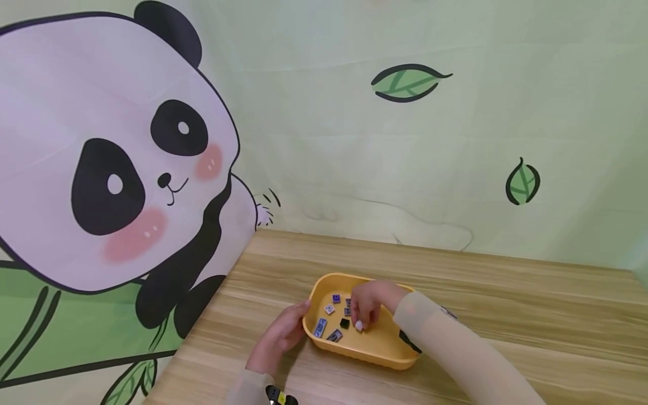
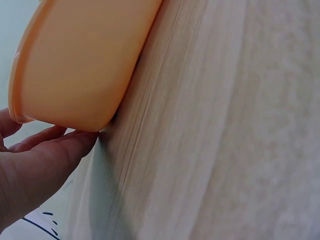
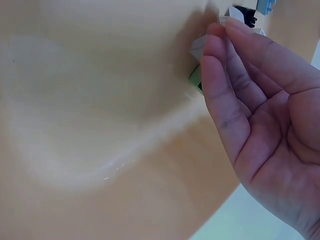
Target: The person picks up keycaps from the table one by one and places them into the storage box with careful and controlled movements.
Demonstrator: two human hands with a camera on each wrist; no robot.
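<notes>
My right hand (image 1: 368, 301) reaches down into a yellow plastic tray (image 1: 361, 351). Its thumb and fingertips pinch a small white block (image 1: 359, 325) just over the tray floor. In the right wrist view, part of a white piece (image 3: 198, 47) shows behind the fingertips. My left hand (image 1: 284, 332) rests against the tray's left end, its fingers touching the outer wall and rim. Inside lie a dark green block (image 1: 345, 323), a purple block (image 1: 336, 298), a white block (image 1: 329, 309), a long blue-grey brick (image 1: 320, 327) and a grey brick (image 1: 334, 336).
The tray stands on a wood-grain table (image 1: 506, 304). Behind it hangs a pale green cloth (image 1: 324, 112) with a large panda (image 1: 126, 140) and leaves printed on it. My right forearm (image 1: 455, 343) crosses the tray's right end and hides part of it.
</notes>
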